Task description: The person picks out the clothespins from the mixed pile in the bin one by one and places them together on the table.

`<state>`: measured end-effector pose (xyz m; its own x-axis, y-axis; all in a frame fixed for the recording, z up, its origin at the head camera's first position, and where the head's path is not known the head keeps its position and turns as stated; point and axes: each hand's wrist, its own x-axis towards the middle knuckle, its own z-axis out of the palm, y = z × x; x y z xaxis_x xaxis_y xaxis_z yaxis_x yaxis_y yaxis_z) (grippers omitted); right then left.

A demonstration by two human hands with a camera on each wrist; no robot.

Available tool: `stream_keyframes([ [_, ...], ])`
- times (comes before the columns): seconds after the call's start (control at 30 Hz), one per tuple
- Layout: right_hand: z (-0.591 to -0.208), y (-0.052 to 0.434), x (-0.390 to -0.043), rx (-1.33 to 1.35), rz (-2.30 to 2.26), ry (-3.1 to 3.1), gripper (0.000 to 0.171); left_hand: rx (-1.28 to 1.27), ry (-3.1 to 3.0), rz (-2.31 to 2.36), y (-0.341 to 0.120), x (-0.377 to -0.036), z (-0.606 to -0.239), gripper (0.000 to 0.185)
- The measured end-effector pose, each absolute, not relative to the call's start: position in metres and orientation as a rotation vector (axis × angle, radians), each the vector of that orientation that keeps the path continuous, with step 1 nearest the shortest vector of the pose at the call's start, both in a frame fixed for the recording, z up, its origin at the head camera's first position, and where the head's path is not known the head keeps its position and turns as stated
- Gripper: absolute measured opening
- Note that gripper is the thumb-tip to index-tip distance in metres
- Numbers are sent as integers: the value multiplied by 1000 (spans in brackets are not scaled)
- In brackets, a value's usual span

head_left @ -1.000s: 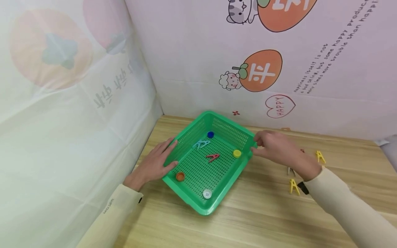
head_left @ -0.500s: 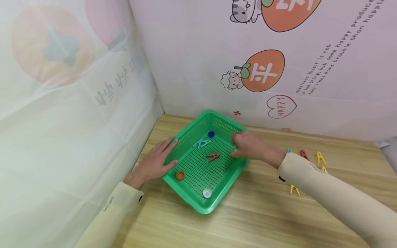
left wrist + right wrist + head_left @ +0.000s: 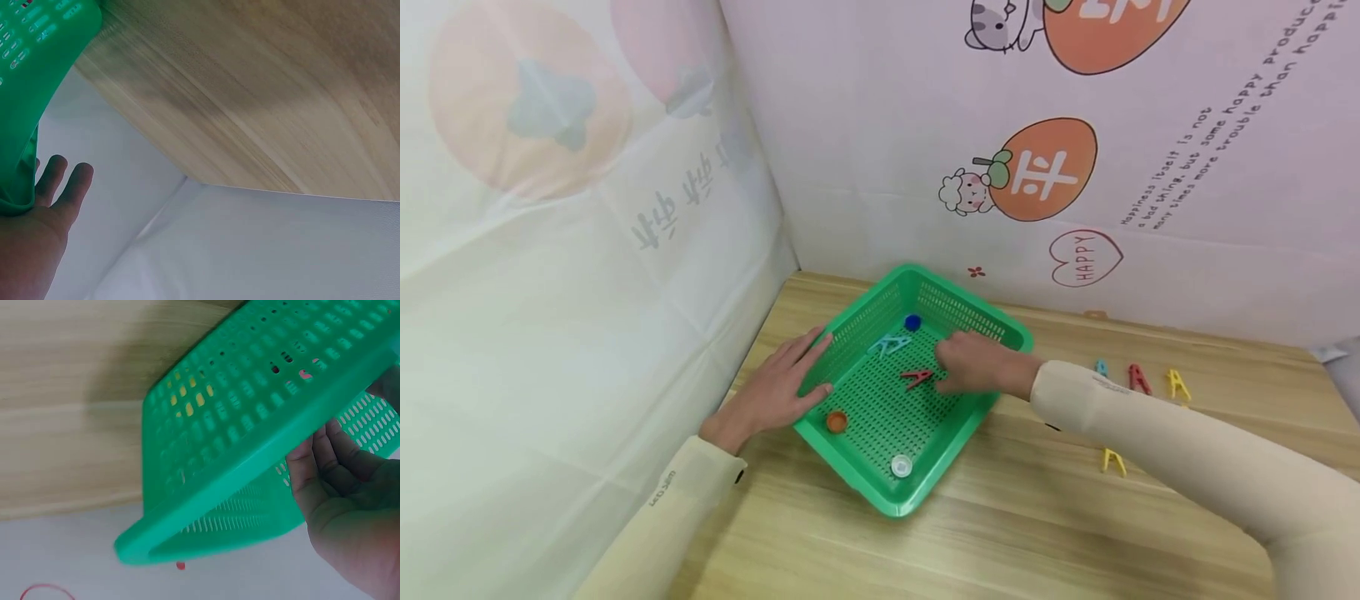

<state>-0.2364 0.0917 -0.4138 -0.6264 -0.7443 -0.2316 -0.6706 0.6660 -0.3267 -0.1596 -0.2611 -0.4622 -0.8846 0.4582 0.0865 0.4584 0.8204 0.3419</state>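
My left hand [image 3: 778, 383] rests on the left rim of a green plastic basket [image 3: 936, 492], its fingers straight and spread, with the thumb over the inside. My right hand [image 3: 973, 362] reaches over the right rim into the basket. Its thumb and index finger stand apart by the handle end of a red clothespin [image 3: 916, 378]. In the right wrist view, the basket wall hides the fingertips. A yellow cap [image 3: 200, 400] shows through the wall slots there; in the head view it is hidden under the right hand.
Inside the basket lie a light blue clothespin [image 3: 889, 345], a dark blue cap [image 3: 912, 322], an orange cap [image 3: 837, 422] and a white cap [image 3: 901, 466]. On the table at right are blue [image 3: 1101, 368], red [image 3: 1138, 379] and yellow clothespins [image 3: 1177, 385]. Printed sheets hang behind and left.
My right hand has moved left from the basket's right rim, past the yellow cap, to the red clothespin. The left hand stays on the rim.
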Motion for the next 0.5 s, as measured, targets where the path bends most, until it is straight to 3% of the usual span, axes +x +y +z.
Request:
stream_keyframes([
  [0.5,-429,60,-252,-801,-186,2372,52,-765,-2974,-542,-264,-162,-465,80],
])
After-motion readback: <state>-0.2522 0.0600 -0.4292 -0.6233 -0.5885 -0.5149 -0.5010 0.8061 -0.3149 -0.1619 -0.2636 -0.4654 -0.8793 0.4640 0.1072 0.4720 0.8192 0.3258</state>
